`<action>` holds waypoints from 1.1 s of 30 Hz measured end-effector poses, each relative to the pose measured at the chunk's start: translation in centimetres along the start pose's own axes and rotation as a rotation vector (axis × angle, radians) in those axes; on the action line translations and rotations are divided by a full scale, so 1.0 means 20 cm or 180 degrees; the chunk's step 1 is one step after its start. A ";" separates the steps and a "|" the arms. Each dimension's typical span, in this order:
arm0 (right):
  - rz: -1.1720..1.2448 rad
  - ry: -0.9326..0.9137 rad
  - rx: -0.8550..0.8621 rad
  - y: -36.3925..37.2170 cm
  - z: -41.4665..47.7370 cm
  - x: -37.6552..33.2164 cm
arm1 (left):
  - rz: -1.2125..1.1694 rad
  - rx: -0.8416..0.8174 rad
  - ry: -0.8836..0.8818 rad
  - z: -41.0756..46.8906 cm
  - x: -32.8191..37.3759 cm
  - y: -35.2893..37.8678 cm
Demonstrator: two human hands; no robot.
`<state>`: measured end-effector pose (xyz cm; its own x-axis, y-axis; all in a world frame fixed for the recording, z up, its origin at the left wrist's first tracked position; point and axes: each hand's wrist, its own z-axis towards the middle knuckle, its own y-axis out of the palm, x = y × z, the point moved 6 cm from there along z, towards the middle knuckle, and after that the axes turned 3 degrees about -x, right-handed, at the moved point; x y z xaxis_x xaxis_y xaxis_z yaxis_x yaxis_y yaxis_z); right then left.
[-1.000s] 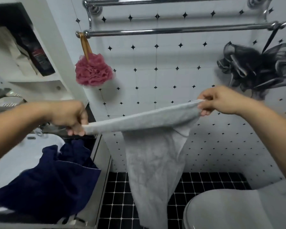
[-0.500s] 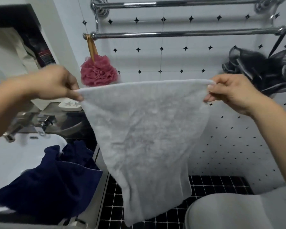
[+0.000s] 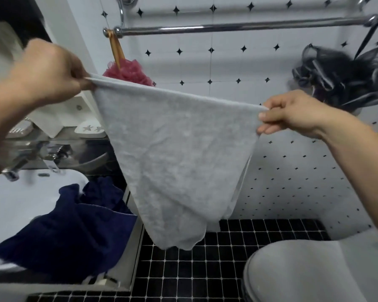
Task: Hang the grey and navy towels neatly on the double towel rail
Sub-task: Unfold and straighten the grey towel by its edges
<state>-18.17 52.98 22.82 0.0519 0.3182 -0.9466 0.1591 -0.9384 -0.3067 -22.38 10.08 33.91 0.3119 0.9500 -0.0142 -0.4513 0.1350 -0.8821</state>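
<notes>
A pale grey towel (image 3: 179, 153) hangs spread in the air below the chrome double towel rail (image 3: 238, 26). My left hand (image 3: 50, 70) pinches its upper left corner and my right hand (image 3: 292, 115) pinches the upper right corner, lower down, so the top edge slopes to the right. The towel tapers to a point over the black floor tiles. A navy towel (image 3: 74, 232) lies crumpled over the edge of the white sink (image 3: 15, 203) at lower left. The rail's front bar is bare; the back bar is partly out of frame.
A pink bath puff (image 3: 129, 71) hangs from the rail's left end, a dark mesh puff (image 3: 340, 77) from its right end. A chrome tap (image 3: 20, 162) stands over the sink. A closed white toilet lid (image 3: 303, 271) is at lower right.
The towel's top edge has tilted: my left hand rose a little and my right hand dropped. The view has shifted closer to the wall.
</notes>
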 end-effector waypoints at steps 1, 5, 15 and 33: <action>-0.0077 -0.0089 0.0533 -0.04 0.02 -0.01 | 0.0112 -0.0005 0.0154 -0.01 0.05 0.00; 0.0150 -0.0272 0.0213 0.03 0.05 -0.04 | 0.0264 0.0235 0.0449 -0.02 0.17 -0.06; 0.0232 -0.0293 0.1241 -0.20 0.03 -0.10 | -0.1371 0.0139 -0.0673 0.00 0.12 0.02; 0.0186 -0.0273 0.1276 -0.22 -0.04 -0.13 | -0.0153 -0.0915 0.1587 -0.04 0.31 0.08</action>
<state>-18.26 56.39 26.69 -0.0355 0.2662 -0.9633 -0.2393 -0.9381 -0.2505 -20.56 16.01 32.02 0.7143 0.6878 -0.1296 -0.2032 0.0266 -0.9788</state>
